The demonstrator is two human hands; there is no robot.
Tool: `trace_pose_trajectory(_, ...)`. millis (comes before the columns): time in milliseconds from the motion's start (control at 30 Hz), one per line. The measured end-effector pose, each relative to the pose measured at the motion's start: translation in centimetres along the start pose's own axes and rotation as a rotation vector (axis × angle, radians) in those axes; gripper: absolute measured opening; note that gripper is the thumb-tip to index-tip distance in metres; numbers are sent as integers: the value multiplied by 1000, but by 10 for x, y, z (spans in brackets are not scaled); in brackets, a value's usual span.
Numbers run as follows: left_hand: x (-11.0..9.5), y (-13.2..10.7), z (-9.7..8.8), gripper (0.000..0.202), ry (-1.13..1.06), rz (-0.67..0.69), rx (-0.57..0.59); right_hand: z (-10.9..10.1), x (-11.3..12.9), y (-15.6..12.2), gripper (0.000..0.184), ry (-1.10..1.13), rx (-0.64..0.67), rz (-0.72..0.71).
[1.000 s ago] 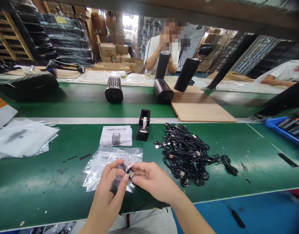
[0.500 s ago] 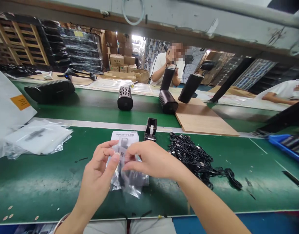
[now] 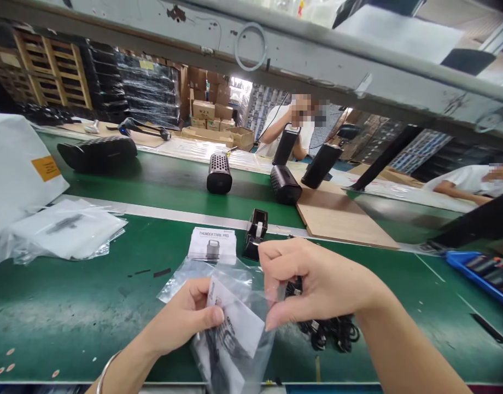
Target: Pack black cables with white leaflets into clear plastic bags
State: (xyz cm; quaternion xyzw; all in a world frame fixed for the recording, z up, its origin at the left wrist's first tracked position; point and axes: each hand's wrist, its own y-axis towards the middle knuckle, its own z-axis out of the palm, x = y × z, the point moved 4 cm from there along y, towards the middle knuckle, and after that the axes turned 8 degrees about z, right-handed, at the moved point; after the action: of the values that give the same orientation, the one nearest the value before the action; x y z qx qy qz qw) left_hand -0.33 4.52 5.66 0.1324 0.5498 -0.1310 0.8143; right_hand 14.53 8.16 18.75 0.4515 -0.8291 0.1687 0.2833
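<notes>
My left hand is closed on a clear plastic bag, its thumb pressing from the front. Through the film show a white printed leaflet and a black cable. At the bag's upper right edge, the thumb and fingers of my right hand pinch the film. Just beyond lies a stack of printed manuals, with more clear bags in front of it. A black tape dispenser stands to the right of the manuals. Black cables are heaped partly behind my right hand.
Bagged white sheets lie at left beside a large white bag. Black speakers stand across the green belt, some near a wooden board. A blue tray is at right. Two people sit opposite; a grey beam crosses above.
The bag has come nearer and lower, off the manuals, and the leaflet in it now shows. My right hand has moved right to the bag's edge. The view has tilted slightly.
</notes>
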Motion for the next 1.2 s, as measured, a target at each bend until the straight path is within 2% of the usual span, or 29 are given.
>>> trace_pose_trajectory(133, 3, -1, -4, 19, 87, 4, -64, 6, -9, -10, 7, -68, -75, 94)
trace_pose_trajectory(200, 0, 0, -6, 15, 226, 51, -103, 11, -15, -13, 4, -50, -94, 130)
trace_pose_trajectory(300, -3, 1, -10, 19, 463, 95, -176, 17, -28, -17, 8, 4, -146, 187)
trace_pose_trajectory(367, -3, 3, -14, 21, 534, 85, -266, 21, -39, -20, 10, 78, -217, 236)
trace_pose_trajectory(433, -4, 4, -17, 21, 560, 89, -356, 25, -50, -24, 10, 217, -346, 293)
trace_pose_trajectory(533, -6, 8, -17, 23, 611, 136, -430, 42, -65, -24, 57, 430, -475, 356)
trace_pose_trajectory(567, -7, 9, -16, 23, 633, 150, -446, 50, -69, -23, 59, 466, -480, 374)
trace_pose_trajectory(667, -9, 10, -18, 25, 695, 157, -485, 68, -79, -17, 15, 557, -554, 415)
trace_pose_trajectory(767, -6, 10, -22, 29, 723, 140, -485, 78, -88, -14, 35, 802, -676, 372)
trace_pose_trajectory(833, -3, 11, -25, 32, 713, 122, -482, 81, -91, -13, 32, 908, -669, 329)
trace_pose_trajectory(933, 2, 13, -27, 31, 616, 84, -459, 85, -93, -13, 28, 804, -610, 387)
trace_pose_trajectory(1033, 6, 16, -25, 26, 562, 65, -394, 86, -95, -12, 9, 645, -607, 458)
trace_pose_trajectory(1133, 5, 17, -25, 13, 605, 52, -364, 85, -96, -12, 17, 610, -615, 405)
trace_pose_trajectory(1200, 2, 17, -26, 12, 590, 43, -346, 83, -96, -13, 25, 594, -626, 340)
